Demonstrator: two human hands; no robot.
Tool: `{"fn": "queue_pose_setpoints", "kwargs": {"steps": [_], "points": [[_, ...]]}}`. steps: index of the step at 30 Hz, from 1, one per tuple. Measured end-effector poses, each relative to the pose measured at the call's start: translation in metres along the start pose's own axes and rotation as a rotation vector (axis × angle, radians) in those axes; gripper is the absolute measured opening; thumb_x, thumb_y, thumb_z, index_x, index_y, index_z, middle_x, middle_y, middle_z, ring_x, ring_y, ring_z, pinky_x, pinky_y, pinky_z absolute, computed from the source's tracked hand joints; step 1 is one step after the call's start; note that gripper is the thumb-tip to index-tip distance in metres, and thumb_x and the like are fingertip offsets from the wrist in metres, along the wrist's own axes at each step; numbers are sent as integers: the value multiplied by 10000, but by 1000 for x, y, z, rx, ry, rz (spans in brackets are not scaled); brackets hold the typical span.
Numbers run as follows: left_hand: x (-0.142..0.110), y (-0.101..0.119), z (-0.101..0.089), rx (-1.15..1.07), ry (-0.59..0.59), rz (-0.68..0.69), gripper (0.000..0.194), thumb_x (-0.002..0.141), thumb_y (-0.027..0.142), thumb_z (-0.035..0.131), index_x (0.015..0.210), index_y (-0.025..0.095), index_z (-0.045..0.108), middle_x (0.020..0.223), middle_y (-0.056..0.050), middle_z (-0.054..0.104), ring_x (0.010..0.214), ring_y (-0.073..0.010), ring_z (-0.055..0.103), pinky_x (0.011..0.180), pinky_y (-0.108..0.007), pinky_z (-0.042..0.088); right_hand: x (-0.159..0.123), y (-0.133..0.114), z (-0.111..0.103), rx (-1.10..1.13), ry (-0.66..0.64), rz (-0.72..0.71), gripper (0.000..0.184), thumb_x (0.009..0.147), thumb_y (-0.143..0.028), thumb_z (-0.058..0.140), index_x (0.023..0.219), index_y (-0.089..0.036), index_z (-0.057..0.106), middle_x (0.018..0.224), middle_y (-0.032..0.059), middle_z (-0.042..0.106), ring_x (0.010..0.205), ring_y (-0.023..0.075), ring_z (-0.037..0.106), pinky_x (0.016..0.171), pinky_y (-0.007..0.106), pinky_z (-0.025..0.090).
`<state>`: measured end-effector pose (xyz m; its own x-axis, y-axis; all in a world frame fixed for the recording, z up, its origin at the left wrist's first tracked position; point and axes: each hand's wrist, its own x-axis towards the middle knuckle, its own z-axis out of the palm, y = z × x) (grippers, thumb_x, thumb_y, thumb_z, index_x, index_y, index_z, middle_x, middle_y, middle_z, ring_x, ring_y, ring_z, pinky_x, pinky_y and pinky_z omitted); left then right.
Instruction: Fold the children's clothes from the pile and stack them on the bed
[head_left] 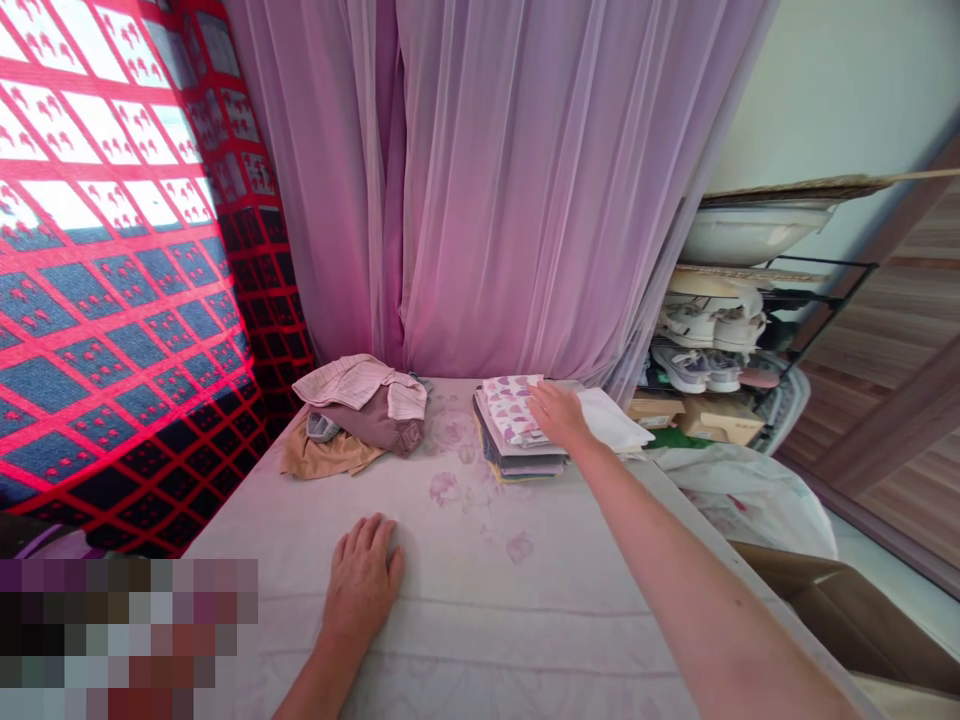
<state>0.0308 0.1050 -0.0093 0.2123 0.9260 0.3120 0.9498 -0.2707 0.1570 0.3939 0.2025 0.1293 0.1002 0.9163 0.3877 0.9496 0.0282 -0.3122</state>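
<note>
My right hand (556, 412) reaches out to a stack of folded clothes (525, 466). Its fingers lie flat on the folded white cloth with a pink and purple print (510, 408) at the top of the stack. A white cloth (611, 420) lies just right of the stack. My left hand (365, 568) rests palm down on the pale flowered bed cover (465, 540), fingers stretched out, holding nothing. Beyond it sits a loose heap of clothes: a pink striped garment (360, 385) over a mauve one (375, 425), with a tan one (322, 450) underneath.
Purple curtains (510, 200) hang at the far edge. A red and black patterned curtain (150, 250) covers the left side. At right stands a rack (832, 300) with shoes (697, 368) and a white basin (754, 232). A clear plastic bag (750, 490) and brown box (840, 610) flank the right edge.
</note>
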Motion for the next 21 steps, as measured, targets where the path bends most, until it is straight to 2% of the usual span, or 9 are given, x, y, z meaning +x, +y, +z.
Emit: {"fn": "queue_pose_setpoints", "kwargs": {"steps": [3, 5, 9, 12, 17, 21], "points": [[1, 1, -1, -10, -15, -16, 386, 889, 259, 455, 1221, 167, 630, 1334, -133, 592, 1276, -292, 478, 1064, -469, 345, -58, -8, 10, 181, 338, 35, 468, 957, -358, 293, 1212, -183, 643, 1263, 138, 640, 1257, 247, 510, 1110, 445, 333], [1, 2, -2, -14, -6, -20, 380, 891, 256, 457, 1219, 174, 630, 1332, -129, 591, 1275, -284, 477, 1066, -458, 340, -103, -15, 28, 297, 400, 99, 483, 946, -380, 278, 1157, -181, 665, 1187, 140, 677, 1160, 234, 583, 1058, 410, 407], [2, 3, -3, 2, 9, -30, 377, 895, 263, 456, 1224, 193, 626, 1333, -115, 592, 1277, -267, 474, 1066, -434, 334, -183, -34, 67, 457, 257, 257, 461, 903, -420, 316, 1067, -223, 699, 1099, 111, 720, 1030, 231, 658, 942, 382, 506], [3, 4, -5, 14, -23, -42, 388, 898, 266, 447, 1237, 188, 619, 1353, -119, 580, 1291, -269, 465, 1069, -436, 330, -222, -49, 78, 520, 131, 281, 416, 884, -391, 349, 1036, -247, 708, 1082, 84, 733, 1010, 220, 675, 903, 359, 532], [9, 1, -12, 20, -134, -40, 428, 918, 293, 408, 1302, 201, 573, 1423, -108, 528, 1337, -263, 435, 1091, -429, 318, -258, -66, 66, 530, 55, 217, 366, 849, -318, 384, 990, -270, 718, 1049, 67, 740, 970, 221, 691, 859, 352, 544], [12, -7, -25, 33, -298, 5, 500, 923, 361, 381, 1384, 207, 497, 1500, -118, 447, 1392, -261, 386, 1108, -421, 312, -277, -67, 50, 519, 14, 233, 335, 838, -297, 402, 924, -307, 726, 957, 42, 758, 905, 225, 705, 844, 354, 542]]}}
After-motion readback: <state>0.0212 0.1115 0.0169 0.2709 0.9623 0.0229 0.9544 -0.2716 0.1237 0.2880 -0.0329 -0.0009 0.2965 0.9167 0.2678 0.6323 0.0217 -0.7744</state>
